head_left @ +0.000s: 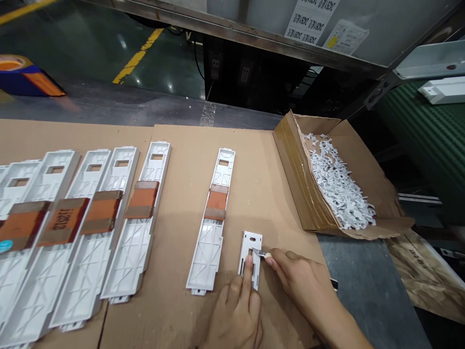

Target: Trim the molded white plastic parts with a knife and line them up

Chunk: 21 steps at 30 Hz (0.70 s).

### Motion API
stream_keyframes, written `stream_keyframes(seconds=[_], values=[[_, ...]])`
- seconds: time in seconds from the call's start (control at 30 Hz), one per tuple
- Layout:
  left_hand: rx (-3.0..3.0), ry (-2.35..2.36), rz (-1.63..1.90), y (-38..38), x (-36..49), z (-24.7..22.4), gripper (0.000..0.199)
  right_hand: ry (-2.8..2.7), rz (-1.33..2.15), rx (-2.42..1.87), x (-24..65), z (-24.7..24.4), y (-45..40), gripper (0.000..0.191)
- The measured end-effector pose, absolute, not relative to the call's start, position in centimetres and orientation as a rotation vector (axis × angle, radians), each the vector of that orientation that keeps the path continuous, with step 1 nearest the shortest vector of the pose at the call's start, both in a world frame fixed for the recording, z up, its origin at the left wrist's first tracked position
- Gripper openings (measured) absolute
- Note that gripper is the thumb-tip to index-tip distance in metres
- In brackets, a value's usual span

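Observation:
A small white slotted plate lies flat on the cardboard sheet. My left hand rests at its lower end, with the index finger stretched onto the plate and the other fingers curled. From the right, my right hand pinches a small knife-like tool, its metal tip at the plate's central slot. Just left of the plate lies a long white tray-shaped part with an orange-brown block across its middle.
Several similar long white parts with orange-brown blocks lie at the left. An open cardboard box of small white pieces stands at the right. Behind are a metal frame and, at far left, a blue-and-orange object.

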<state>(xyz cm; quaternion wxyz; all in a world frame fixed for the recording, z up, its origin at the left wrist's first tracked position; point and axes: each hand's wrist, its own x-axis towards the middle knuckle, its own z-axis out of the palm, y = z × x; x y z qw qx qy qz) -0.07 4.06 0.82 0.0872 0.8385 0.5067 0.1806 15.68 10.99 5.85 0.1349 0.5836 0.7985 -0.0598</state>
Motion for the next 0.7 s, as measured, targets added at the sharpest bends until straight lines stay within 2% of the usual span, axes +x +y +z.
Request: stream_keyframes(seconds=[0.27,0.5,0.7], values=[[2.5,1.51,0.533,3.7,0.0,0.5,0.008,2.226,-0.032,1.644,14.5,6.7,10.7,0.011],[2.443,1.536,0.539,3.6,0.1,0.4,0.014,2.197,0.03,1.64,13.9,6.8,10.3,0.017],[2.448,1.524,0.592,3.7,0.2,0.3,0.012,2.211,-0.008,1.585,14.0,7.3,11.1,0.024]])
